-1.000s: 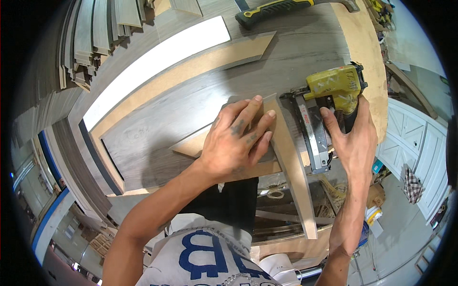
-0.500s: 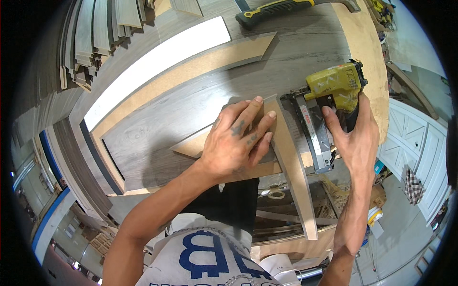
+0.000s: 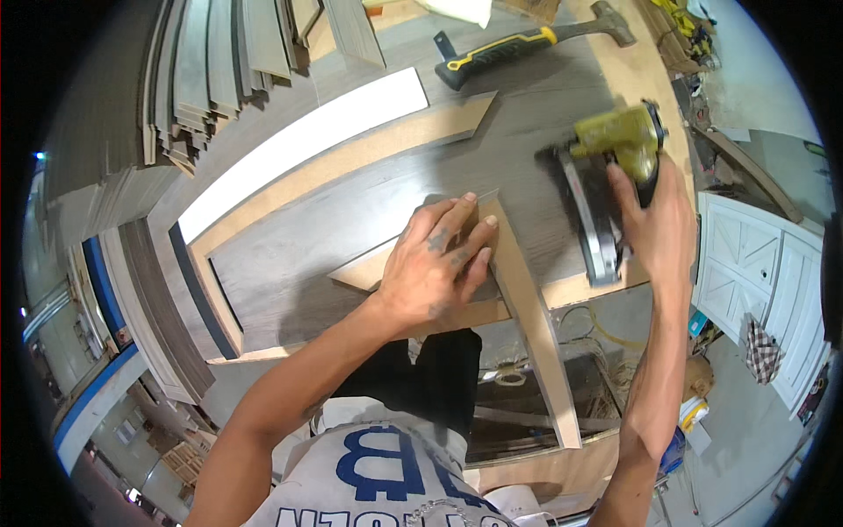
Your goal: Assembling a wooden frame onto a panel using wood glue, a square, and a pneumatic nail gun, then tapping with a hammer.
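My left hand (image 3: 430,259) presses down where two MDF strips come close together, its fingers bent over the edge of the long strip (image 3: 527,316). This strip hangs over the bench's near edge toward me. Under the palm lies a second strip (image 3: 356,270), its pointed end showing to the left; the hand hides where they meet. My right hand (image 3: 659,220) is wrapped round the handle of a yellow-green nail gun (image 3: 619,132), smeared by motion. The gun is to the right of the long strip, apart from it, with its magazine toward me.
A hammer (image 3: 500,57) with a black and yellow handle lies at the far side. A white strip (image 3: 303,145) and a mitred MDF strip (image 3: 351,167) lie on the grey bench top (image 3: 562,97). Several stacked boards (image 3: 193,79) stand far left. White cabinet doors (image 3: 746,250) stand at right.
My right hand has moved the nail gun away from me and slightly farther from the long strip. My left hand stays on the strips. The whole view has shifted a little.
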`<action>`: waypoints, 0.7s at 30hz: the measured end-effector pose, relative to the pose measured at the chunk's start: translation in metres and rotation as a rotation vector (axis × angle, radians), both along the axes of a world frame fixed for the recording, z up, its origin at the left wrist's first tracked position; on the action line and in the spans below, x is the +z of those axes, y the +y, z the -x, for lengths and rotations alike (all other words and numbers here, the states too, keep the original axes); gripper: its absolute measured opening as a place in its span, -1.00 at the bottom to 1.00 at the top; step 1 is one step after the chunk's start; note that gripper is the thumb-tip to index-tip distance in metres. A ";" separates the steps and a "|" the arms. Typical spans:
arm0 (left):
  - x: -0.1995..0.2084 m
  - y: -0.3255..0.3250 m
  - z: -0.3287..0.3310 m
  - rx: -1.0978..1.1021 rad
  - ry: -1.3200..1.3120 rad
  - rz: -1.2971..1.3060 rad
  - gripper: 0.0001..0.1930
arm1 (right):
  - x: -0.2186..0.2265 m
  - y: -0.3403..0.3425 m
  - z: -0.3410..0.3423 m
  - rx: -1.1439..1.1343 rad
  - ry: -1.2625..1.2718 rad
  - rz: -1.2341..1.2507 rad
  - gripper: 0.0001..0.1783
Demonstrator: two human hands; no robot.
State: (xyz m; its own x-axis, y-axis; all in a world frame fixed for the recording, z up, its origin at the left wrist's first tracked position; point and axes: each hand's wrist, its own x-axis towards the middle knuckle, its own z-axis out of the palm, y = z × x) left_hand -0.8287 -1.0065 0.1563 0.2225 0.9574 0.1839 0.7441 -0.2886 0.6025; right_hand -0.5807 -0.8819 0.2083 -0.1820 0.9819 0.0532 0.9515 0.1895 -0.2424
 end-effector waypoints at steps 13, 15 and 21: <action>-0.001 -0.005 0.005 -0.028 -0.014 -0.193 -0.62 | -0.013 -0.256 -0.023 -0.410 0.936 0.873 -0.66; 0.004 -0.013 -0.002 -0.061 -0.006 -0.225 -0.64 | -0.016 -0.286 -0.029 -0.470 0.994 0.843 -0.73; 0.055 -0.094 -0.006 -0.097 -0.292 -0.083 -0.78 | -0.036 -0.358 -0.010 -0.782 1.200 0.570 -0.87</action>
